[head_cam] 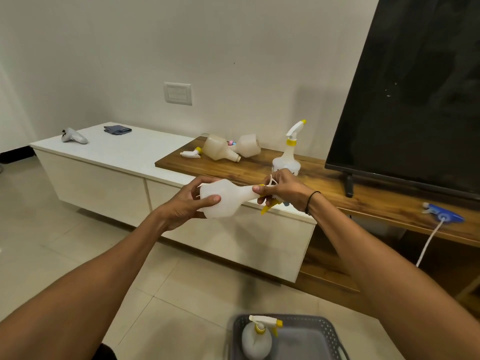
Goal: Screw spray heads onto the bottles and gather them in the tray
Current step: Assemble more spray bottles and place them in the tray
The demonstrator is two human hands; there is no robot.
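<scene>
A white plastic bottle (223, 197) lies sideways in the air in front of me, its base gripped by my left hand (187, 203). My right hand (281, 189) is closed around a yellow and white spray head (268, 206) at the bottle's neck. A grey tray (306, 341) on the floor at the bottom holds one bottle with a yellow spray head (257, 336). On the wooden shelf (259, 170) stand an assembled spray bottle (288, 154), two headless bottles lying down (220, 149), (248, 145), and a loose yellow spray head (192, 153). A blue spray head (442, 215) lies at the right.
A large black TV (415, 94) stands on the shelf at the right. The white cabinet top (117, 149) carries a folded grey cloth (117, 130) and a grey controller (74, 136). A white tube (428, 242) hangs from the blue head. Tiled floor lies below.
</scene>
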